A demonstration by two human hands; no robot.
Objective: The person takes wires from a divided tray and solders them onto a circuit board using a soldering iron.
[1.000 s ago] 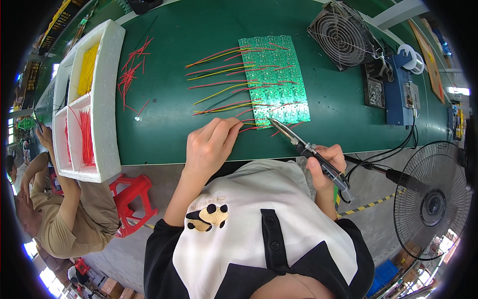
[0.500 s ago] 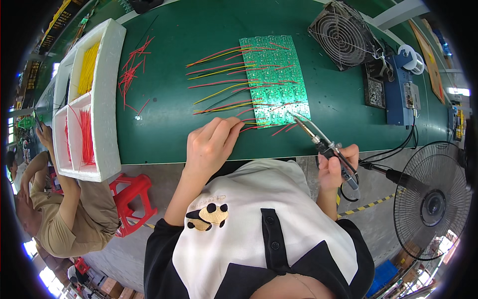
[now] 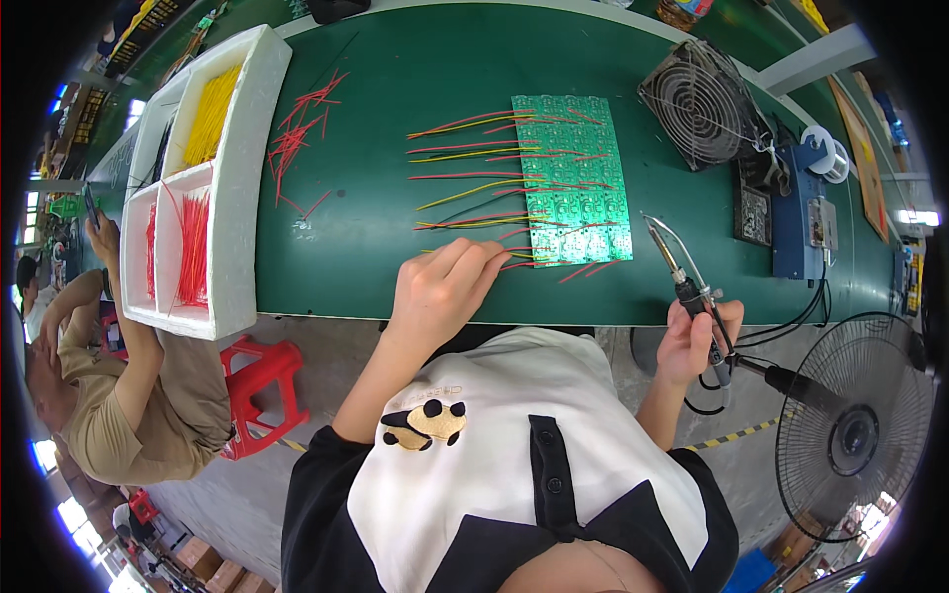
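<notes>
- While the left hand (image 3: 440, 287) lies palm-down on the green bench (image 3: 376, 119), its fingers are loosely curled over the ends of the wires at the near corner of the green circuit board (image 3: 573, 178); whether it pinches one I cannot tell.
- The right hand (image 3: 692, 336) is closed round the handle of a soldering iron (image 3: 682, 277), tip pointing up and away, held off the board's right edge and touching nothing.
- The board lies flat mid-bench, with red and yellow wires (image 3: 474, 158) fanning out from its left side; most rows seem already wired, so the soldering looks well along.
- A few short red wires sit loose at the board's near edge, probably still to be joined.
- More remains in stock: loose red wires (image 3: 297, 138) further left, and a white foam tray (image 3: 237, 178) of yellow and red wires.
</notes>
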